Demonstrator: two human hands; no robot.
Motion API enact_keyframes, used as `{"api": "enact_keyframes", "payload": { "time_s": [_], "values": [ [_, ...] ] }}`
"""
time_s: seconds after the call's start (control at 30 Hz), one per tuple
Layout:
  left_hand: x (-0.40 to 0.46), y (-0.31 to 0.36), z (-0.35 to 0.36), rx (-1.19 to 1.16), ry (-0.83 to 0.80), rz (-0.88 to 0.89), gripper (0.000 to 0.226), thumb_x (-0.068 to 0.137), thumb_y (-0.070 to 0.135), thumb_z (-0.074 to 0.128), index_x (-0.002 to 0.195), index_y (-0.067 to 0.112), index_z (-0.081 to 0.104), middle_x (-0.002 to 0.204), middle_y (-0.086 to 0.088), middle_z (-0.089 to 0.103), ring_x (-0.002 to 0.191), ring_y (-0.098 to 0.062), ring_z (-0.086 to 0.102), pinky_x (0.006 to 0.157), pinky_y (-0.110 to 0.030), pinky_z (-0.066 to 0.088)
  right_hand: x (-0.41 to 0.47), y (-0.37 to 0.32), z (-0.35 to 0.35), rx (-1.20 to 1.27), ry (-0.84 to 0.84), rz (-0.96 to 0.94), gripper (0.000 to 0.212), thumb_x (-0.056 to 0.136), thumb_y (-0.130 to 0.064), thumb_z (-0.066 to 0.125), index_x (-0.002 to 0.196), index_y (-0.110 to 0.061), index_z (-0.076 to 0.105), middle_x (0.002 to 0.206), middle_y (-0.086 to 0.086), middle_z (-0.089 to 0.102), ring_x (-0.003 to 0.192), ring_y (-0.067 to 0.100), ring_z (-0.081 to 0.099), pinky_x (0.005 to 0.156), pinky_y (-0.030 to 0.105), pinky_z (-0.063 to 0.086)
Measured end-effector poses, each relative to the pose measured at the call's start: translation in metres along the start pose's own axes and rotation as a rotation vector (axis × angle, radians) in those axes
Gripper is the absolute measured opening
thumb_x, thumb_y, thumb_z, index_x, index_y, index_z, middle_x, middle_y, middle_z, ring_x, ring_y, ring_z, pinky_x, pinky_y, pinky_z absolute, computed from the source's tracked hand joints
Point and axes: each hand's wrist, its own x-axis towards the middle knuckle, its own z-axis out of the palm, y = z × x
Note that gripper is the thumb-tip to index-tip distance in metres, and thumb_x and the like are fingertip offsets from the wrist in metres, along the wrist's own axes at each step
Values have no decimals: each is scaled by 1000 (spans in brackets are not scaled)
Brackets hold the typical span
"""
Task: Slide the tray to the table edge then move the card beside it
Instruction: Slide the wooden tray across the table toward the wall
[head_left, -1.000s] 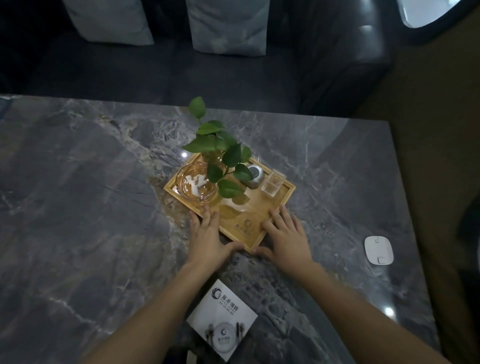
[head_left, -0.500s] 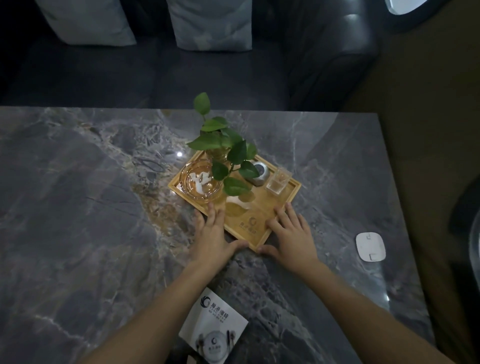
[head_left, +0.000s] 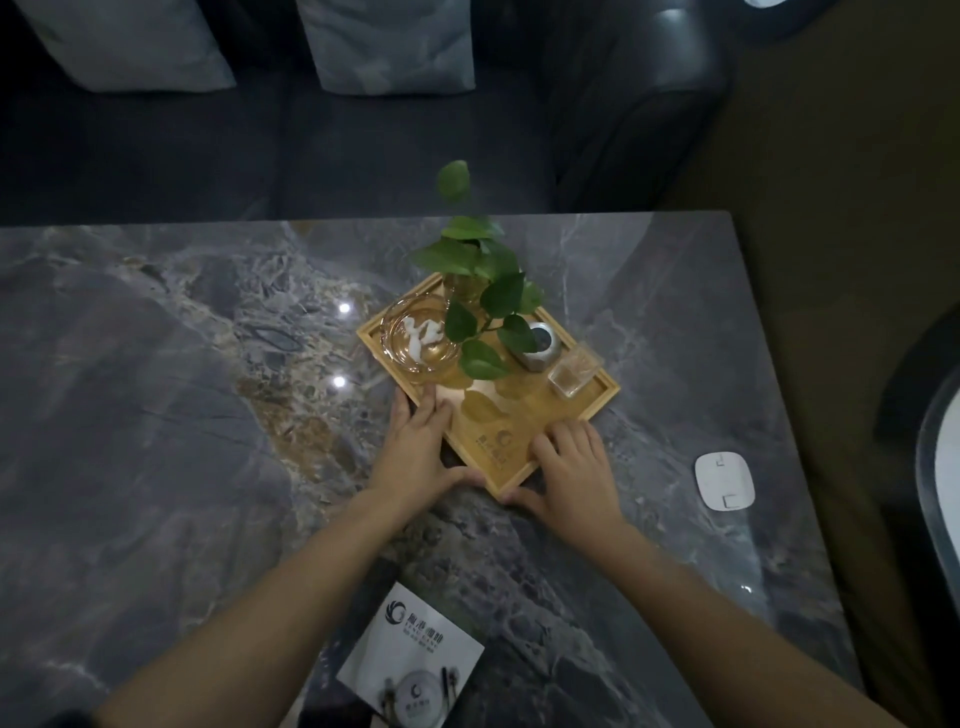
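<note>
Now both hands flat, left hand (head_left: 415, 457), right hand (head_left: 574, 470), tray (head_left: 571, 410) corner between

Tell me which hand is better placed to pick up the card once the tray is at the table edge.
Probably the left hand. The card lies near the table's near edge, right under the left forearm, while the right hand sits farther across on the tray's other side.

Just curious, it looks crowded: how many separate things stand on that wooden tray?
4: leafy plant in glass vase at the far corner, round glass ashtray left, grey round container centre-right, small clear glass cup right. Leaves may hide more.
</note>
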Motion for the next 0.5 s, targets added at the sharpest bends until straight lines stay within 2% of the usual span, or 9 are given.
{"api": "enact_keyframes", "payload": {
  "time_s": [0.23, 0.37, 0.5],
  "values": [
    [17, -4, -16, 61, -59, 131, 117, 61, 70, 76, 152, 12, 31, 167, -8, 9, 153, -34, -7, 123, -54, 16, 3, -9, 3, -13, 52, 17, 66, 68, -78, 59, 83, -14, 53, 91, 6, 59, 91, 28, 54, 92, 44, 44],
    [26, -4, -28, 92, -122, 177, 117, 62, 67, 77, 153, 12, 29, 167, -7, 5, 152, -33, -10, 123, -49, 10, 6, -15, 5, -6, 46, 56, 66, 67, -80, 56, 81, -16, 52, 88, 4, 58, 89, 26, 54, 87, 43, 43],
    [39, -7, -35, 139, -159, 259, 114, 61, 68, 78, 149, 11, 36, 166, -11, 11, 152, -37, -7, 122, -52, 18, 8, -23, 7, 1, 46, 98, 64, 64, -78, 61, 79, -17, 51, 84, 2, 57, 85, 25, 53, 81, 41, 42]
  ]
}}
